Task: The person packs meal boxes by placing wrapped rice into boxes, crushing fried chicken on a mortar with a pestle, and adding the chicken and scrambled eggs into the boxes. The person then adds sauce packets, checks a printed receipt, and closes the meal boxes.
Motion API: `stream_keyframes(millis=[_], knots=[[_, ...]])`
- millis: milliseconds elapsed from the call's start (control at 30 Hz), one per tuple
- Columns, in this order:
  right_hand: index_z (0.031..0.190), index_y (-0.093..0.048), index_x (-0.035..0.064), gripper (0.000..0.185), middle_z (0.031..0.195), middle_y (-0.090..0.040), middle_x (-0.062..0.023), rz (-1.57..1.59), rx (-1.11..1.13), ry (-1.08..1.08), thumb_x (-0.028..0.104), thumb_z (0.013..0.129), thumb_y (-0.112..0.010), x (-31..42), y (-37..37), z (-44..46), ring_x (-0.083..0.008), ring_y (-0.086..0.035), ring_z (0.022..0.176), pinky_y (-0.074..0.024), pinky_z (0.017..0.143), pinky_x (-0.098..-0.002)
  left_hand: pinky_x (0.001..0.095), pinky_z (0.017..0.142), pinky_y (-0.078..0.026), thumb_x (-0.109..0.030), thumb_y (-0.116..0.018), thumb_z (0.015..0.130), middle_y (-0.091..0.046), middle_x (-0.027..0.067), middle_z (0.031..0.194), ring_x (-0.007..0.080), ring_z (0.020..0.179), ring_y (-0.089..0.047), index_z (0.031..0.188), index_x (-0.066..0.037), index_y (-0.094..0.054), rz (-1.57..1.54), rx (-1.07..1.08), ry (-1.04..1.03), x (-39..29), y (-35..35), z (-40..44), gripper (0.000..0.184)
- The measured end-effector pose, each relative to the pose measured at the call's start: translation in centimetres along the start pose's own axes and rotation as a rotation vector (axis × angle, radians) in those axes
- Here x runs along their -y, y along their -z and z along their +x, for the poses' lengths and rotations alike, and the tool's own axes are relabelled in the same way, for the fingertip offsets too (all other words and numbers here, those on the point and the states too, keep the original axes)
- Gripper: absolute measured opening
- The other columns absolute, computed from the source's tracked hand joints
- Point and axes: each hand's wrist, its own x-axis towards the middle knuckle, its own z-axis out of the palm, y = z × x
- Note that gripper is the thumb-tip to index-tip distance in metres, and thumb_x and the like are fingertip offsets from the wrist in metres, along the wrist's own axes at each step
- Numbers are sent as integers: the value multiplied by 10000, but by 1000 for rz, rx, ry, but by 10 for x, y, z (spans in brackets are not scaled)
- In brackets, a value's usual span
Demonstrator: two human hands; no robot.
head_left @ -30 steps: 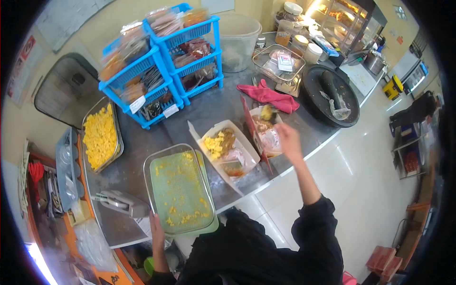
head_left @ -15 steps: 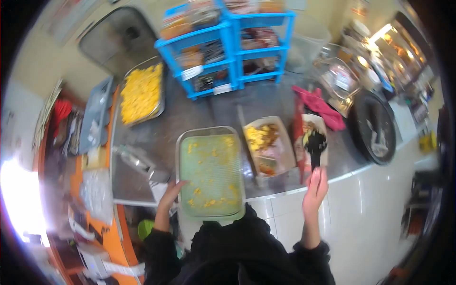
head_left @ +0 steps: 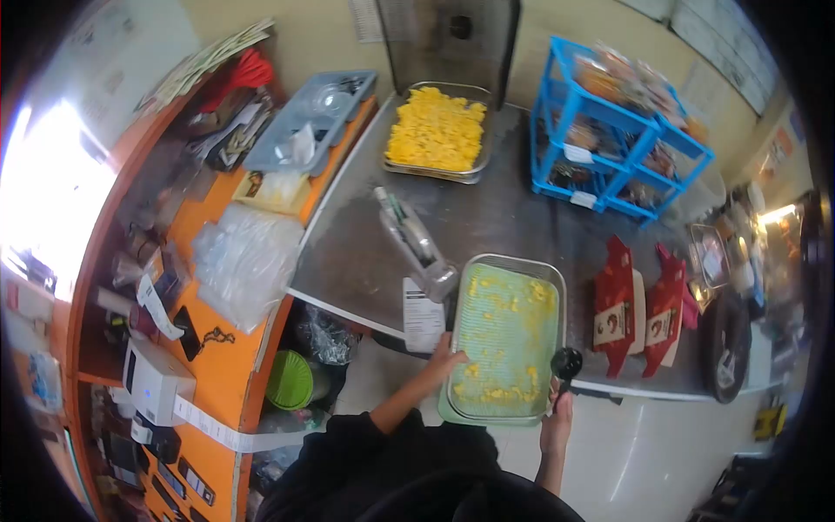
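A shallow rectangular tray [head_left: 561, 296] with a metal rim and greenish ribbed bottom is at the table's front edge. Yellow food scraps are scattered over its bottom. My left hand [head_left: 442, 361] grips the tray's left rim. In my right hand [head_left: 557, 419] is a black serving spoon [head_left: 567, 361], its bowl upward beside the tray's lower right corner. The spoon's handle is mostly hidden by my fingers. Farther right stand two red and white cartons [head_left: 614, 315]; their insides are hidden from this angle. A printed paper slip [head_left: 424, 315] lies left of the tray.
A second tray [head_left: 477, 177], heaped with yellow food, stands at the back. Blue shelving [head_left: 600, 161] holds bagged items. Clear plastic containers [head_left: 416, 244] lie near the paper slip. On the left are an orange counter [head_left: 228, 380], plastic bags [head_left: 245, 261] and a receipt printer [head_left: 156, 380].
The view has swung left, showing more of the orange counter. My right hand has brought the spoon from over a carton to the tray's right edge. My left hand stays at the tray's left side.
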Motion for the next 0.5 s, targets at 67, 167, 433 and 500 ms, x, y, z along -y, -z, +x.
stream_keyframes(millis=[67,167,433,500], knots=[[947,-488,97,239,1008,-509,-7,-71,-54,60,313,980,-392,-1,-15,-15,-120,-433,971,-331,865,-291,333,952,-343,-139,-551,753,-424,136,1146,223,1123,-411,1260,-8,-281,-58,11,-93,-11,-2,-9,589],[944,-485,81,248,940,-490,-9,-226,-167,207,303,984,-383,22,-45,-24,-116,-428,927,-329,845,-278,332,965,-330,-114,-541,769,-396,138,1193,217,1155,-388,1286,-22,-231,-114,83,-220,-45,7,-25,609],[1011,-519,17,258,944,-522,-16,-173,224,271,257,969,-435,132,-236,84,-111,-469,909,-353,849,-254,346,944,-366,-113,-518,812,-469,135,1165,217,1116,-450,1292,-26,-285,-501,-217,-453,-189,105,-58,541],[1013,-529,10,252,963,-543,-19,-211,432,253,249,957,-468,135,-310,140,-108,-483,912,-363,845,-244,348,914,-418,-152,-493,830,-495,138,1180,236,1102,-493,1268,0,-355,-626,-321,-484,-194,166,-29,484]])
